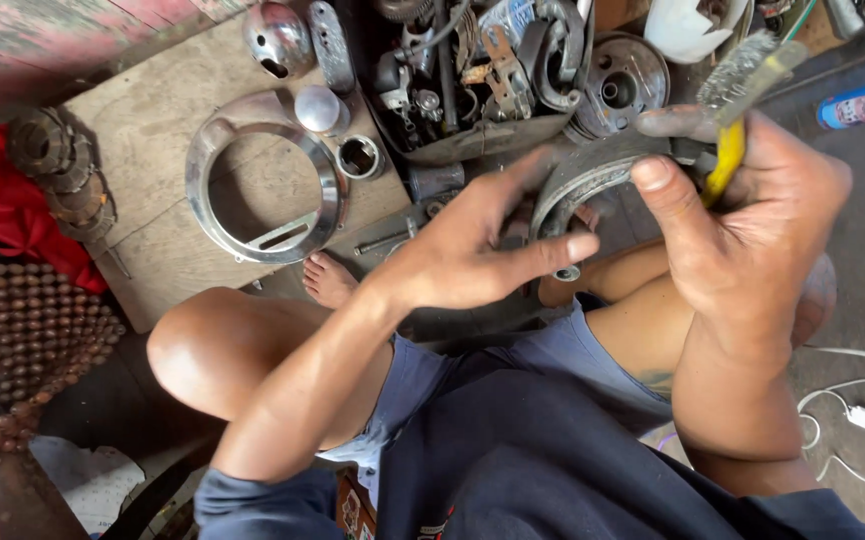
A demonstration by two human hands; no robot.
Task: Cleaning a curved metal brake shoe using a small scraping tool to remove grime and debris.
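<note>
Your left hand (473, 255) clamps the curved grey metal part (578, 180), likely a brake shoe, fingers spread across its near side to steady it over your knees. Your right hand (753, 220) is closed around the yellow-handled wire brush (738, 95), bristles angled toward the part's far edge so they can bear on it. The part's lower end is hidden behind your left fingers. To the far left, a chrome ring (253, 195) lies flat on the board (153, 110). The parts tray (473, 140) beyond holds a dark clutter too tangled to make out.
</note>
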